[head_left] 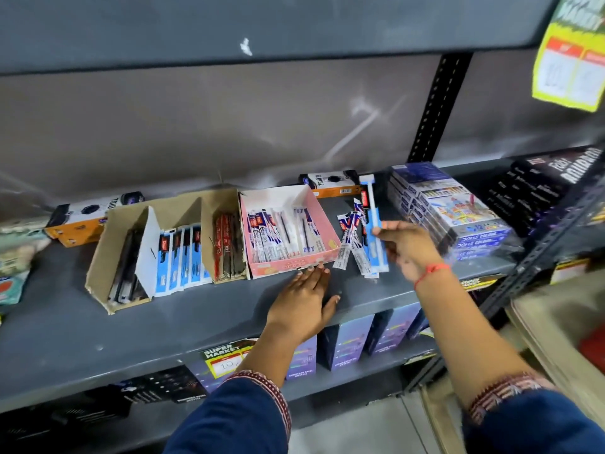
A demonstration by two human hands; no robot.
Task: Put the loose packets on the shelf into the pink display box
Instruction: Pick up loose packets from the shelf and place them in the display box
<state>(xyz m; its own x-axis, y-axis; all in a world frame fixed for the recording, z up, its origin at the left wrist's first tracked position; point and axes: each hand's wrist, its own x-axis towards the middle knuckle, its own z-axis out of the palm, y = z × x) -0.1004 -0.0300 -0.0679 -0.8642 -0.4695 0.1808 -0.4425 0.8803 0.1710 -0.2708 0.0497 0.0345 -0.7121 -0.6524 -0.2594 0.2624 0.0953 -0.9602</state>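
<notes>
The pink display box (327, 224) stands open on the grey shelf (196, 309), with several white and blue packets lying inside it. Just right of the box, several loose packets (352, 237) lie in a heap on the shelf. My right hand (409, 247) hovers over that heap and pinches a long blue packet (375, 224), lifted at an angle. My left hand (306, 296) lies flat on the shelf, fingers spread, its fingertips touching the front wall of the pink box.
Left of the pink box stand brown cardboard boxes (131, 244) with blue and red packets. A wrapped stack of colour boxes (451, 208) sits to the right, black boxes (540, 188) beyond it. Orange-and-white boxes (330, 183) line the back. A yellow price sign (573, 67) hangs top right.
</notes>
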